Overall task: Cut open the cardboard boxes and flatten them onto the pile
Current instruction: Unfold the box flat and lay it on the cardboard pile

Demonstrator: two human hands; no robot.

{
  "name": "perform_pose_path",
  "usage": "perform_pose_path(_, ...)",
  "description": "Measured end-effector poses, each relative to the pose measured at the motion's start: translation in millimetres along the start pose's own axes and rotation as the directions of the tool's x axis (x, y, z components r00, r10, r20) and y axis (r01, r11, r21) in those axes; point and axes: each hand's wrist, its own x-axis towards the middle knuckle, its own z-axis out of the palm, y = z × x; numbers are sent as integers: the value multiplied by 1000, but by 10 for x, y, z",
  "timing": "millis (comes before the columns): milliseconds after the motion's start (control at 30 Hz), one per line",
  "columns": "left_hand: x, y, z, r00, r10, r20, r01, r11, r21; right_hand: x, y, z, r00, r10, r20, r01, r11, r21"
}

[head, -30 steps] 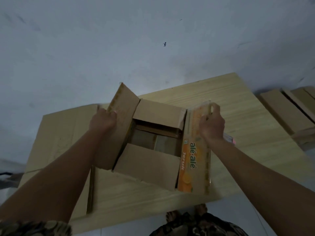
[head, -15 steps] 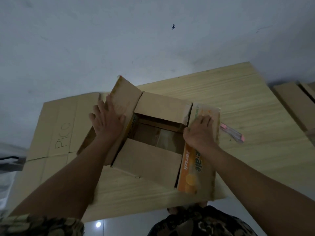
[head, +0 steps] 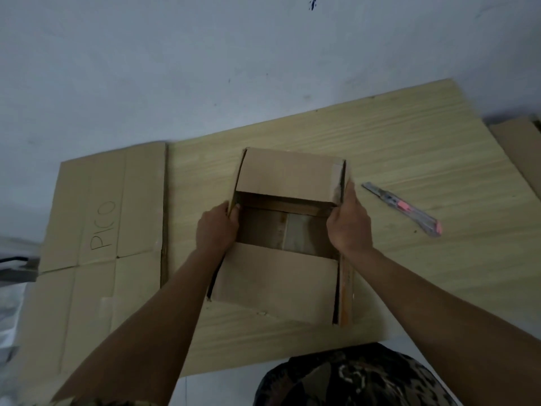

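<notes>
While the cardboard box [head: 288, 230] sits on the table [head: 409, 148], both hands — left hand [head: 216, 230], right hand [head: 349, 227] — grip its side walls.

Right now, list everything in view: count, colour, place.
box: one, brown, open, middle of the table, held at both sides.
flat cardboard: one pile, brown, "PICO" written on it, left end of the table.
knife: one, silver and pink, on the table right of the box.
table: one, pale wood grain, against the wall.
more cardboard: brown, at the right edge, count unclear.
wall: one, grey-white, behind the table.
left hand: one, grips the box's left wall.
right hand: one, grips the box's right wall.
</notes>
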Motion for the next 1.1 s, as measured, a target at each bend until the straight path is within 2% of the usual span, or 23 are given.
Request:
perform_pose_path(100, 9, -14, -24, 999, 26, 25, -25, 998, -51, -1, 33, -3, 1000, -7, -10, 7, 1000, -2)
perform_pose_path(200, 64, -40, -121, 995, 73, 66, -72, 997, -25, -25, -5, -9, 983, -161, -90, 142, 971, -192)
perform_pose_path(267, 105, -56, -157, 991, 103, 82, -101, 995, -26, 35, -75, -48, 917, -350, -191, 283, 909, -306)
perform_pose_path(367, 163, -71, -184, 985, 144, 90, -140, 989, -50, 225, -227, -196, 797, -525, -299, 442, 844, -302)
perform_pose_path(467, 219, -5, -249, 978, 186, 90, -181, 981, -64, 454, -436, -375, 747, -534, -395, 467, 845, -259)
perform_pose_path(600, 351, 77, -306, 966, 246, 78, -246, 969, -20, 716, -504, -478, 667, -537, -516, 449, 843, -297)
perform_pose_path(700, 464, 101, -293, 953, 289, 93, -292, 956, 21, 809, -410, -498, 636, -595, -490, 405, 799, -445)
perform_pose_path(767, 513, 118, -276, 950, 298, 95, -304, 951, 56, 849, -346, -541, 724, -595, -349, 342, 749, -568)
perform_pose_path(833, 558, 119, -258, 949, 302, 85, -308, 949, 62, 906, -336, -592, 825, -520, -221, 286, 721, -631)
perform_pose_path(967, 637, 144, -253, 938, 335, 86, -342, 937, 73, 1045, -396, -615, 940, -337, -47, 235, 741, -629)
perform_pose_path(1033, 669, 157, -250, 930, 359, 79, -365, 928, 76, 1109, -431, -589, 972, -232, 32, 204, 772, -602)
perform_pose_path(1100, 697, 166, -244, 924, 377, 72, -381, 921, 75, 1158, -406, -561, 974, -198, 112, 225, 764, -605)
